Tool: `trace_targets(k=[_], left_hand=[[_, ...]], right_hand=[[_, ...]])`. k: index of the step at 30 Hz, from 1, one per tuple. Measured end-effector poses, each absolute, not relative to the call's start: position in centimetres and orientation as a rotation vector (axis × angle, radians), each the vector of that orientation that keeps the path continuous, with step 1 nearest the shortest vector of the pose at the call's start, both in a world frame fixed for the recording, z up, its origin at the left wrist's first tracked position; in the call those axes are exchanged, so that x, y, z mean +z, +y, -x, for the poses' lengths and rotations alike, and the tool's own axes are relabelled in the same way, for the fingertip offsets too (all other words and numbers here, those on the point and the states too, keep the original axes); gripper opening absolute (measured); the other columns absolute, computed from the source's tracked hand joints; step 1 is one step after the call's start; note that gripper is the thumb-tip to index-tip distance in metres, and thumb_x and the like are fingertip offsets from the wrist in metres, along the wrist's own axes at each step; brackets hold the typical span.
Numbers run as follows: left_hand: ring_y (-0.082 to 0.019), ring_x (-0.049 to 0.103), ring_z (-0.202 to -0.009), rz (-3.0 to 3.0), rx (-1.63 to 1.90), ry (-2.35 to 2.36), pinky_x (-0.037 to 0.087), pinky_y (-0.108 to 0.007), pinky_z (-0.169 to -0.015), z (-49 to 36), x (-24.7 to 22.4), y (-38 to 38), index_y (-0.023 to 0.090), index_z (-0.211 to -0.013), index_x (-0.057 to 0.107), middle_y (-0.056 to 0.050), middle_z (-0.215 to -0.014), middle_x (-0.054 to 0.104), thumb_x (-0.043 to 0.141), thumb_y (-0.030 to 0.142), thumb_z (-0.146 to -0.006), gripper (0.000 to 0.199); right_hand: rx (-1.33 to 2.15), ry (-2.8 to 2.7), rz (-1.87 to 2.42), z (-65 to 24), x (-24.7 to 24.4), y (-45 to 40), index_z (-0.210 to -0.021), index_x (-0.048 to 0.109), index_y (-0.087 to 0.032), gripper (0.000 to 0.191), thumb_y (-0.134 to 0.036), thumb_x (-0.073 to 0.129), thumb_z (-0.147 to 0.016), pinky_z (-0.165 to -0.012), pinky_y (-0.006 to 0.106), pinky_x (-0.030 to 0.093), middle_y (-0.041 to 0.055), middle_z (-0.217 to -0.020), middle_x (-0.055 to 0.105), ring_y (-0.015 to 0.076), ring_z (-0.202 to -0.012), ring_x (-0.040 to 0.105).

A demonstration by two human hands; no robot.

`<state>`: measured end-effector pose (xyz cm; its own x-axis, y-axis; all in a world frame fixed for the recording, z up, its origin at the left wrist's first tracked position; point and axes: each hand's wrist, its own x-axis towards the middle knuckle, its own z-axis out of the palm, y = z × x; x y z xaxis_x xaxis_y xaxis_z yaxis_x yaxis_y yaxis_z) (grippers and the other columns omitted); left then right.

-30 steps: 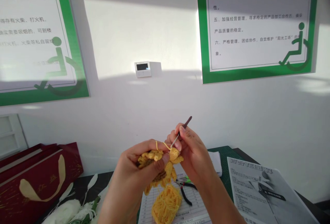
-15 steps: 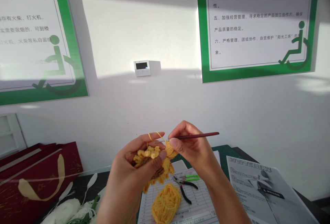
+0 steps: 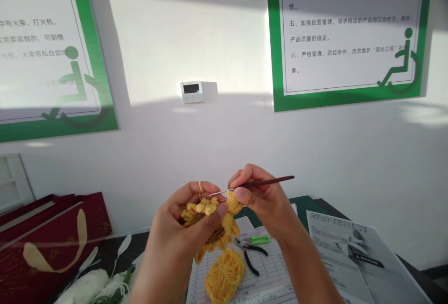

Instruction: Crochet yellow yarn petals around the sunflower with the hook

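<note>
My left hand [image 3: 191,220] is closed on a yellow crocheted flower [image 3: 229,229] with a brown middle, thumb across its front. A strand of yellow yarn loops around my left index finger. Between the thumb and fingers of my right hand [image 3: 257,196] is a crochet hook [image 3: 269,181] with a dark red handle. Its thin metal tip points left, just above the flower's upper edge and close to my left fingertips. My right thumb also touches the petal at the top right. A ball of yellow yarn [image 3: 224,276] lies below on the papers.
Black-handled pliers [image 3: 251,259] and a bright green tool [image 3: 259,240] lie on printed sheets [image 3: 273,276]. More papers [image 3: 357,248] and a green cutting mat [image 3: 304,203] are at right. White yarn [image 3: 87,285] and a dark red gift bag [image 3: 63,248] stand left.
The hook has drawn slightly left and its tip has dipped a little. My left index finger has lowered and bent. The yarn strand between finger and hook looks shorter.
</note>
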<state>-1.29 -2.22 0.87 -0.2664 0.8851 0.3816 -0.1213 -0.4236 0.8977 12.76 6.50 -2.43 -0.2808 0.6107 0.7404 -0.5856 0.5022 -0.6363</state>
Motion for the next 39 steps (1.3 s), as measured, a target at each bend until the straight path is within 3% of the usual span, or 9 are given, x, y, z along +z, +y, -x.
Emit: trace_targets(k=[4, 7, 29, 39], left_hand=[[-0.018, 0.069, -0.068, -1.291, 1.806, 0.942, 0.057, -0.025, -0.061, 1.4, 0.8, -2.1, 0.019, -0.12, 0.076, -0.001, -0.078, 0.075, 0.095, 0.016, -0.061, 0.062], [-0.018, 0.068, -0.066, -1.298, 1.809, 0.936, 0.056, -0.025, -0.059, 1.3, 0.9, -2.3, 0.019, -0.131, 0.071, -0.002, -0.081, 0.076, 0.094, 0.018, -0.063, 0.071], [-0.015, 0.065, -0.061, -1.286, 1.853, 0.97, 0.052, -0.022, -0.055, 1.2, 0.9, -2.5, 0.022, -0.125, 0.075, -0.001, -0.078, 0.077, 0.094, 0.014, -0.06, 0.069], [-0.017, 0.067, -0.062, -1.394, 1.834, 1.009, 0.053, -0.025, -0.055, 0.9, 0.7, -2.7, 0.022, -0.131, 0.069, -0.002, -0.078, 0.074, 0.089, 0.028, -0.074, 0.06]], right_hand=[[1.172, -1.432, 0.015, -12.7, -2.6, 6.7, -0.086, 0.069, -0.023, 0.018, -0.034, 0.083, -0.085, -0.067, 0.024, 0.049, 0.0003, -0.087, 0.07, 0.0131, -0.077, 0.061], [1.181, -1.434, 0.04, -12.7, -2.7, 6.7, -0.086, 0.07, -0.023, 0.019, -0.036, 0.083, -0.085, -0.066, 0.025, 0.048, 0.0006, -0.084, 0.07, 0.0136, -0.075, 0.06], [1.015, -1.576, 0.045, -14.1, -1.7, 6.1, -0.087, 0.07, -0.022, 0.018, -0.025, 0.086, -0.079, -0.07, 0.028, 0.057, 0.0011, -0.088, 0.072, 0.0136, -0.077, 0.066], [0.946, -1.547, 0.083, -14.0, -1.7, 6.0, -0.085, 0.071, -0.022, 0.014, -0.031, 0.082, -0.084, -0.069, 0.028, 0.055, 0.0008, -0.083, 0.071, 0.0138, -0.073, 0.065]])
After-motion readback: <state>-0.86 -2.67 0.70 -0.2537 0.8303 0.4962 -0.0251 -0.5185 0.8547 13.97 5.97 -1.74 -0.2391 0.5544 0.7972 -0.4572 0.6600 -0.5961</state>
